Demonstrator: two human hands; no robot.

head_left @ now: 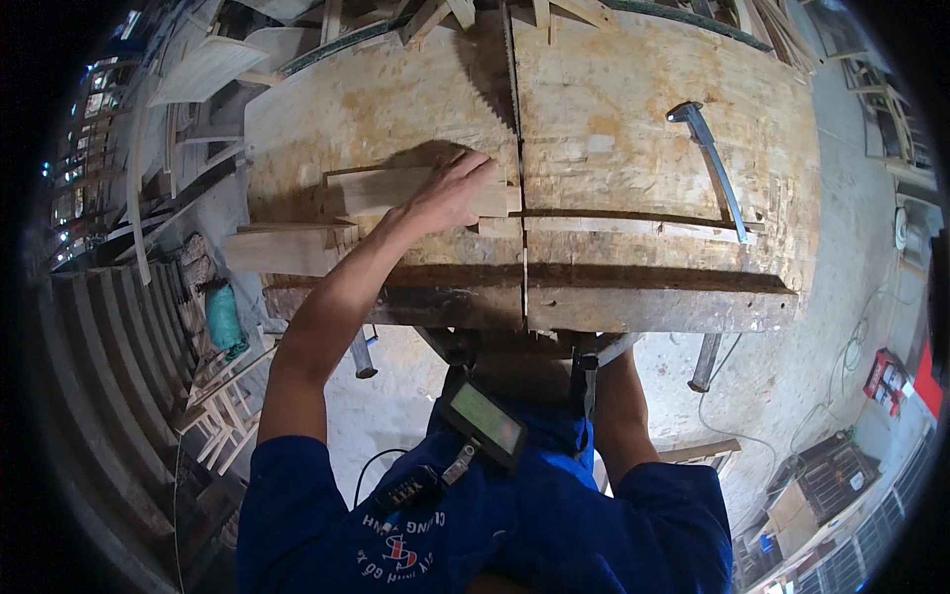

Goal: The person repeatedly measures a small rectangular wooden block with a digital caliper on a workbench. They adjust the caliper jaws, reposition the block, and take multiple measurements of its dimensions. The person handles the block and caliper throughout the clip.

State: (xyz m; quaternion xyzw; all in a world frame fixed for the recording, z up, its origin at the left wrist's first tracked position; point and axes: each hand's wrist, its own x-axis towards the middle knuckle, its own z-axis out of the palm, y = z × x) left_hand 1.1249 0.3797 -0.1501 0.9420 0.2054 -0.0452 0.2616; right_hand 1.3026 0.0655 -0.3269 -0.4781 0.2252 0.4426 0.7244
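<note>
1. Left hand [460, 193]: closed over the right part of a pale board [374, 193], fingers toward the far edge; likely clamped there to keep it flat and steady. Exact fingertip contact hidden.
2. Right hand: out of sight below the desk's [614, 119] near edge, only the forearm [621, 401] shows; can't tell if it holds anything. Hands apart.
3. Pale board: lies on the desk, left of the slot [523, 267], right end close to it; probably set there to line up with the slot.
4. Saw blade [512, 69]: stands in the slot's far part, teeth visible, beyond the board. Hand sits to its left and nearer the person.
5. Long wooden strip [643, 228]: runs rightward from the slot, roughly crosswise; perhaps a guide or rest, purpose unclear.
6. Other wood pieces [282, 249]: at desk's left edge, within easy reach of the left arm.
7. Caliper [714, 163]: right side, well apart from the hand, presumably parked clear but handy.
8. Screen device [483, 424]: at the person's front, below the desk edge.
</note>
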